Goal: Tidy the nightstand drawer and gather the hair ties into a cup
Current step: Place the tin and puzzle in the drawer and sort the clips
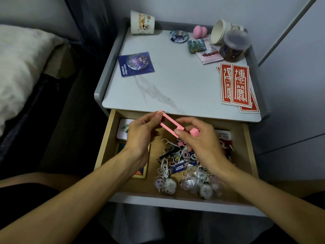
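Both my hands hold a pink rectangular frame piece (169,122) above the open wooden drawer (249,138). My left hand (142,131) pinches its far upper end. My right hand (195,136) pinches its near end and also holds a small pink block (194,132). Below them, in the drawer, lies a tangle of small hair ties, floss picks and wrapped trinkets (182,159). An upright paper cup (142,22) stands at the nightstand's back left corner. A second paper cup (220,30) lies tipped at the back right.
On the nightstand top (175,81) lie a blue badge card (136,64), a round badge (178,36), a pink sponge (199,32), a lidded clear jar (234,45) and red paper strips (236,85). The drawer's left side holds a tin (124,128) and a coloured puzzle tray (140,170). A bed is at left.
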`<act>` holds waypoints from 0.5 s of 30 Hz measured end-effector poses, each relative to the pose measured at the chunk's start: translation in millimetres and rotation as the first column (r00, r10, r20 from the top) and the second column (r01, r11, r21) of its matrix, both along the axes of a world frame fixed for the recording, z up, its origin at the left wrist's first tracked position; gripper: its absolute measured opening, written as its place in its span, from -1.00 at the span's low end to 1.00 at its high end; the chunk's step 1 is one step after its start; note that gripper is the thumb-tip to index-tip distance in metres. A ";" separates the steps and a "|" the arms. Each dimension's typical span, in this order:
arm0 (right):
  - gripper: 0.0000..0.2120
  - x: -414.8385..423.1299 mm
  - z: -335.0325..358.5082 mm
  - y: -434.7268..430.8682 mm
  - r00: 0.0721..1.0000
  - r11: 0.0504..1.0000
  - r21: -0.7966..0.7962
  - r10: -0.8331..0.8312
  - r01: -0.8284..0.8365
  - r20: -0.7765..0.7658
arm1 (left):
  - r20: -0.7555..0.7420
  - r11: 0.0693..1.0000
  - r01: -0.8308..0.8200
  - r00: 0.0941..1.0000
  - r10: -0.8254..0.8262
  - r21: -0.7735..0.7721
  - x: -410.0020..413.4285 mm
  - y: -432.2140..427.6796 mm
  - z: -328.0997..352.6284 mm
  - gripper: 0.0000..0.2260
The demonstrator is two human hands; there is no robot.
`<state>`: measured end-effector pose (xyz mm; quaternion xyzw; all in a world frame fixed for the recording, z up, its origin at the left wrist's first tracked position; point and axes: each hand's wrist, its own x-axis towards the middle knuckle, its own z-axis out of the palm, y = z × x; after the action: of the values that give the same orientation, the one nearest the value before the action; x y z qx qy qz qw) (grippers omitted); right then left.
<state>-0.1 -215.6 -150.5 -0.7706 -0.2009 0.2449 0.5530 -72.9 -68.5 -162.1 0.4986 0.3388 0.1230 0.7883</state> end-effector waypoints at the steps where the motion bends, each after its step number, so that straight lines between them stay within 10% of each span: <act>1: -0.75 -1.4 -1.9 0.2 1.000 1.000 -0.005 -0.001 0.001 -0.006 | -0.009 1.000 0.002 1.000 -0.002 -0.001 -0.8 -0.3 0.0 -0.75; 15: -0.75 13.7 4.6 -1.6 1.000 0.999 0.036 -0.010 0.010 -0.004 | -0.059 0.963 0.167 0.986 -0.158 0.211 4.0 23.1 21.1 -0.85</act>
<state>13.6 -217.3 -145.8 -0.7612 -0.2002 0.2399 0.5682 -68.8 -45.4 -141.0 0.6096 0.2980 0.0836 0.7298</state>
